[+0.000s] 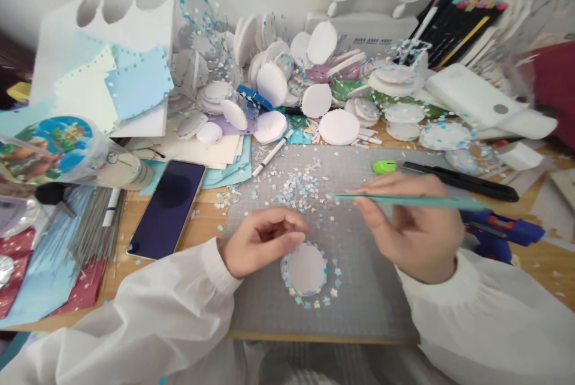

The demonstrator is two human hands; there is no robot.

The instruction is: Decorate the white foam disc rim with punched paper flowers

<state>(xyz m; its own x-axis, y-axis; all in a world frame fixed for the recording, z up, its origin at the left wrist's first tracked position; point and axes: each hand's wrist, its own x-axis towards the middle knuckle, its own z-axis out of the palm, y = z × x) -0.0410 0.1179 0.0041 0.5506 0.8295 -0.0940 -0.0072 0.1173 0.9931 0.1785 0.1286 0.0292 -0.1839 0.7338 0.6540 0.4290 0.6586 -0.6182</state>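
A pair of teal tweezers (417, 200) is held in my right hand (415, 226), nearly level above the right part of the grey cutting mat (372, 307). Their tips point left toward a scatter of tiny blue and white paper flowers (299, 187). My left hand (265, 240) is curled, thumb and fingertips close together at the upper left edge of a small round white disc (306, 269). Whether anything sits between those fingertips is hidden. Little blue and white flowers ring the disc, with another partial ring on the mat around its lower right side.
Many white discs (339, 126) crowd the back. Left are a dark phone (167, 208), thin wires (96, 235) and a lidded cup (121, 166). A white pen (272, 153) lies behind the flowers. Right are a black cutter (467, 181) and a blue glue gun (507, 232).
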